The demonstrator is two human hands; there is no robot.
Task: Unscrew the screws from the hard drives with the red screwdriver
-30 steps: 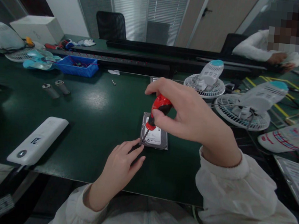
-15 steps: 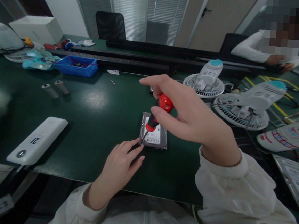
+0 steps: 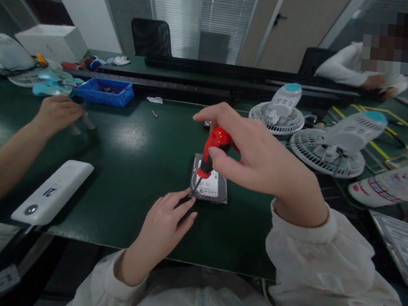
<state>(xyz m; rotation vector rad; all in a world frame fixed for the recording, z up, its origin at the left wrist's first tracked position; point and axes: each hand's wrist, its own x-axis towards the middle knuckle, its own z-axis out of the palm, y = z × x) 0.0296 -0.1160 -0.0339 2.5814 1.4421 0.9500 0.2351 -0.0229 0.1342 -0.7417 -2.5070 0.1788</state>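
Observation:
A grey hard drive point(image 3: 211, 186) with a white label lies flat on the dark green table. My right hand point(image 3: 257, 153) grips a red-and-black screwdriver point(image 3: 212, 149) by its handle, with thumb and fingers around it. The screwdriver leans, and its shaft runs down to the drive's near left corner. At that corner my left hand point(image 3: 165, 223) has its index and middle fingertips close about the tip. Its fingers are stretched out and the thumb stands apart. Whether a screw sits under the tip is too small to tell.
A co-worker's hand point(image 3: 59, 112) covers part of two metal cylinders on the left. Nearer lies a white power bank point(image 3: 53, 192). A blue bin point(image 3: 105, 91) stands behind, and fan parts point(image 3: 329, 145) stand on the right. A small screw-like piece point(image 3: 154, 114) lies mid-table.
The co-worker's arm has reached in from the left to the metal cylinders. The screwdriver handle has turned a little in my right hand. My left hand stays at the drive's corner.

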